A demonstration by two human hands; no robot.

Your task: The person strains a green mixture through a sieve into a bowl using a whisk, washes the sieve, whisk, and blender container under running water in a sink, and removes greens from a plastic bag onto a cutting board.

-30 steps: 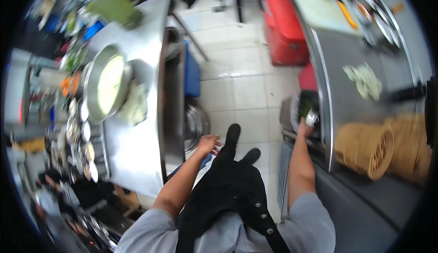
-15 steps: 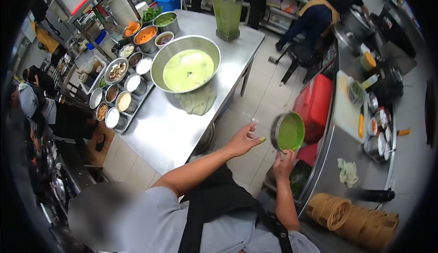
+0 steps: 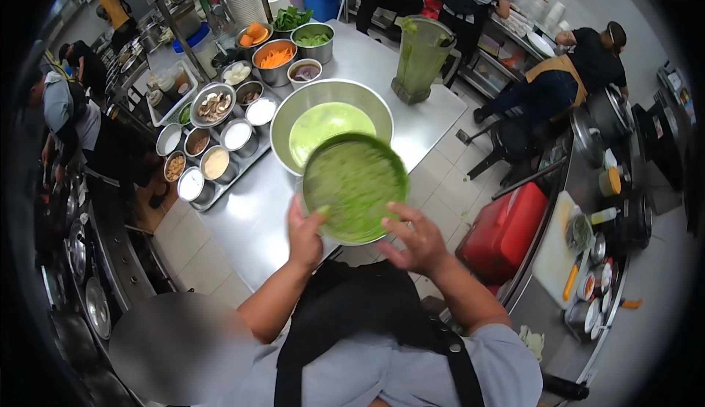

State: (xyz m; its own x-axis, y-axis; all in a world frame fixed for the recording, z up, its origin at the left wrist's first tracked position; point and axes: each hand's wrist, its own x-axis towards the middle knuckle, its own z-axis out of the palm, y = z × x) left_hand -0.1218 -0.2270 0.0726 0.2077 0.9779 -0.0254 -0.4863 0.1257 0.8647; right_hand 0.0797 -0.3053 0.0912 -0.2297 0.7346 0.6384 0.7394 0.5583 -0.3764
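Near, there are one left hand (image 3: pixel 305 237), one right hand (image 3: pixel 416 240), two apron straps (image 3: pixel 292 370) and one round vessel (image 3: pixel 313 170) of green mush. Farther off count one large bowl (image 3: pixel 330 91) of green liquid, one blender jug (image 3: pixel 421 58), four cups (image 3: pixel 247 151) with white contents, one bowl of orange shreds (image 3: pixel 273 77) and one blue bin (image 3: pixel 320 0). On the right are one large red box (image 3: pixel 505 227), one cutting board (image 3: pixel 549 256), two orange handles (image 3: pixel 570 284) and one black stool (image 3: pixel 512 137). At least six co-workers (image 3: pixel 580 62) show: three far left, three far right.
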